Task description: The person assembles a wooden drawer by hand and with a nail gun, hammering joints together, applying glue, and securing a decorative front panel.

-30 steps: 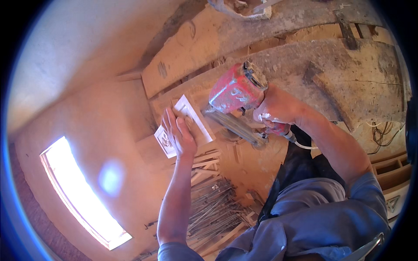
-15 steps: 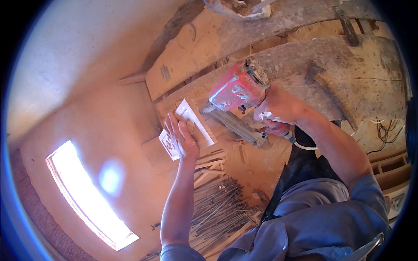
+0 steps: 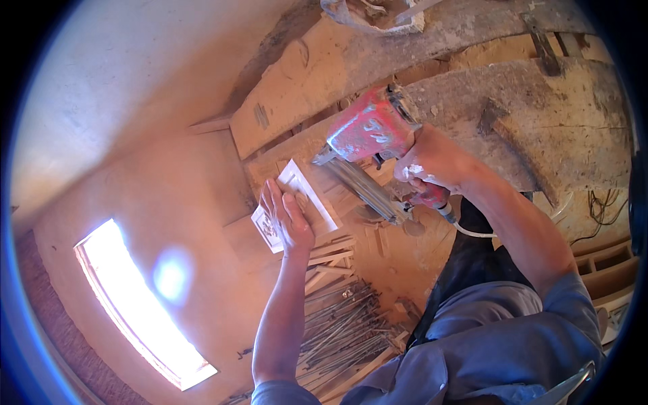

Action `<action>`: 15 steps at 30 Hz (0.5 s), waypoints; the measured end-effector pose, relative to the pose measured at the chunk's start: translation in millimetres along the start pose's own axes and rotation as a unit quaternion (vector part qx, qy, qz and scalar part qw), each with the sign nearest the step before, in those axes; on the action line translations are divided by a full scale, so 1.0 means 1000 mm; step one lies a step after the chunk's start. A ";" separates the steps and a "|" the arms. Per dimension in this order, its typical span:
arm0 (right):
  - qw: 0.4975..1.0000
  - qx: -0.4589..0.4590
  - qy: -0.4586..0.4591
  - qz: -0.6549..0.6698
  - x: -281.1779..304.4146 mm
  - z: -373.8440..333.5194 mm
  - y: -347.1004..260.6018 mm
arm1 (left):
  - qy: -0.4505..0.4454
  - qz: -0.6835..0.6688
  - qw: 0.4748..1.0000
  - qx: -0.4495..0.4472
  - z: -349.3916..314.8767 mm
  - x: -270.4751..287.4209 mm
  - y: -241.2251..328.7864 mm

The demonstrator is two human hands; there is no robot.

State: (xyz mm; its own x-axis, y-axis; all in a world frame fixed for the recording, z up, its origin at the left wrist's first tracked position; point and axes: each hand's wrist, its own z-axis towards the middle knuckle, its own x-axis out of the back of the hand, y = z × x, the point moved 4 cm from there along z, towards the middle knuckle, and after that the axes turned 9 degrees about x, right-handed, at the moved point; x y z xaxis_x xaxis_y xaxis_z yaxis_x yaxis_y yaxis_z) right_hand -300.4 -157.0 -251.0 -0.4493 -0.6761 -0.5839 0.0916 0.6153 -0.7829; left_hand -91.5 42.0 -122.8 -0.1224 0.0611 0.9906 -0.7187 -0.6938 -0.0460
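Note:
In my right hand (image 3: 435, 162) is a worn red nail gun (image 3: 371, 127), its fingers wrapped round the handle. The gun's long metal magazine (image 3: 368, 189) slants down toward me, and its nose is just right of a white panel (image 3: 297, 177) with a raised border and carved ornament. My left hand (image 3: 289, 219) lies across the panel with its fingers stretched out, covering the middle. A gap shows between the nose and the panel. A pale air hose (image 3: 476, 234) runs from the bottom of the handle.
A rough wooden workbench (image 3: 574, 128) spans the far right, with a hammer-like tool (image 3: 516, 148) on it. A white-rimmed container (image 3: 385, 27) stands at the top. Metal rods (image 3: 344, 324) and wood strips (image 3: 331, 260) lie below my left forearm. A bright window opening (image 3: 138, 304) is on the left.
The nail gun has risen slightly toward the far side relative to the panel. My left hand stays on the panel. The whole view has shifted a little.

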 end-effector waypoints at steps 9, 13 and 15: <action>1.000 -0.003 -0.013 0.015 -0.003 0.015 0.002 | 0.002 -0.008 1.000 -0.007 0.000 0.000 0.000; 1.000 0.015 -0.021 -0.002 -0.001 0.018 -0.001 | 0.000 0.001 1.000 -0.008 0.001 0.002 0.004; 1.000 0.007 -0.009 0.005 -0.001 0.016 0.000 | 0.001 -0.006 1.000 -0.017 0.002 0.003 0.006</action>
State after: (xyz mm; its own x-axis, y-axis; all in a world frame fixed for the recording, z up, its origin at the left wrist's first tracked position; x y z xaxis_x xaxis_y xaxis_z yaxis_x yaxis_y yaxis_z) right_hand -285.9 -162.6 -253.1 -0.4323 -0.6767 -0.5960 0.1097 0.6166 -0.7796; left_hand -95.1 36.3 -119.3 -0.1162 0.0707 0.9907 -0.7425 -0.6687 -0.0394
